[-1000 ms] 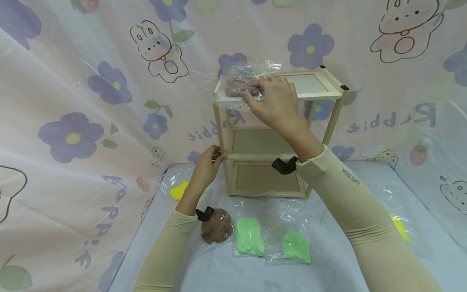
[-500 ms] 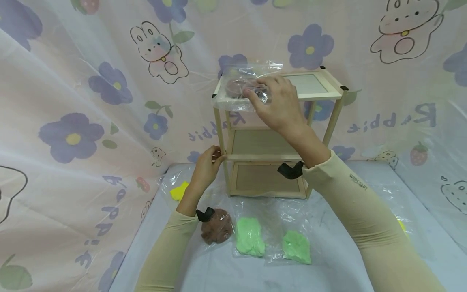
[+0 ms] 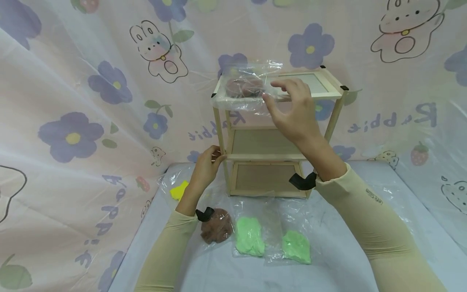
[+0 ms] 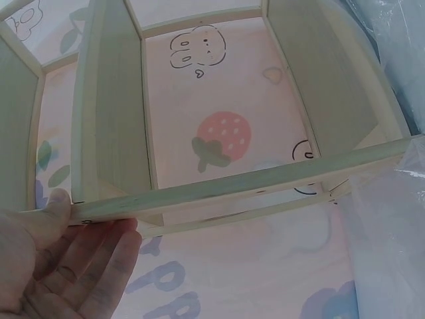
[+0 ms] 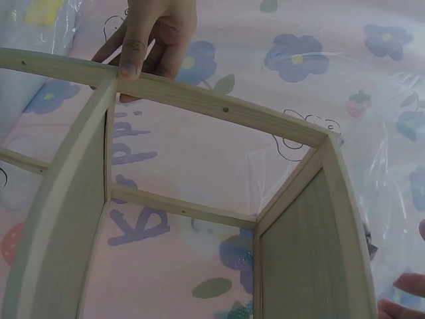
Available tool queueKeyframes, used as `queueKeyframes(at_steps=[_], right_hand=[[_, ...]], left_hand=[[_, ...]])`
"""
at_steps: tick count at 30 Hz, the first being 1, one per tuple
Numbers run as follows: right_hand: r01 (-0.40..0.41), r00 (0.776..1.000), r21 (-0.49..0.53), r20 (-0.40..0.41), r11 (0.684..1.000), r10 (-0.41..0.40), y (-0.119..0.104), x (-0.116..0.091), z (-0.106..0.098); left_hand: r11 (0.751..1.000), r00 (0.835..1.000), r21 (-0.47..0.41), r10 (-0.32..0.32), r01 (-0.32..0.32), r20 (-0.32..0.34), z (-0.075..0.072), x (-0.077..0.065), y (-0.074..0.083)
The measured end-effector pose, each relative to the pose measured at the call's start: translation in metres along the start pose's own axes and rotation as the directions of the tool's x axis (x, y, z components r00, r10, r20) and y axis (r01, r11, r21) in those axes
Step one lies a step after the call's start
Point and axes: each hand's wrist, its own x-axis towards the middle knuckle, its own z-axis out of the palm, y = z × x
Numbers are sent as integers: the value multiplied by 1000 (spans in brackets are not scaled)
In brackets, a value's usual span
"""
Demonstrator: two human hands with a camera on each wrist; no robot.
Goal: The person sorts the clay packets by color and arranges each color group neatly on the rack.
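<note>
A three-tier wooden shelf (image 3: 260,142) stands at the back of the table in the head view. My left hand (image 3: 205,168) holds its front left post; in the left wrist view the thumb of that hand (image 4: 60,266) lies on one side of the wood and the fingers on the other. On the left part of the top tier lies a clear plastic bag (image 3: 271,67) with a brown clay-like lump (image 3: 242,87) inside. My right hand (image 3: 296,111) hovers just right of the bag, thumb and fingers spread apart, holding nothing. Its fingertips (image 5: 406,289) show at the right wrist view's edge.
Bagged lumps lie on the white table (image 3: 233,275) before the shelf: a brown lump (image 3: 216,226), a green lump (image 3: 249,237) and another green lump (image 3: 296,246). A yellow lump (image 3: 178,190) lies left. A printed curtain (image 3: 91,162) hangs close behind and beside the shelf.
My right hand has let go of the bagged brown lump on the top tier and drawn back to the right, its fingers spreading. The left hand has stayed on the post.
</note>
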Motion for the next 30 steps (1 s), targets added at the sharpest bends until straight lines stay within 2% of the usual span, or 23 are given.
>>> queueKeyframes(at_steps=[9, 16, 23, 30], right_hand=[[111, 988, -5, -105, 994, -111, 7, -25, -21], [90, 987, -10, -131, 996, -91, 15, -45, -39], [67, 981, -40, -182, 997, -73, 29, -62, -57], [32, 979, -71, -197, 997, -46, 49, -81, -72]], left_hand=[[1000, 1000, -1, -3, 3, 9, -1, 1, -1], [1000, 1000, 2, -5, 5, 17, -3, -4, -2], [1000, 1000, 10, -2, 1, 28, -6, -26, -4], [998, 996, 48, -52, 49, 66, -12, -54, -11]])
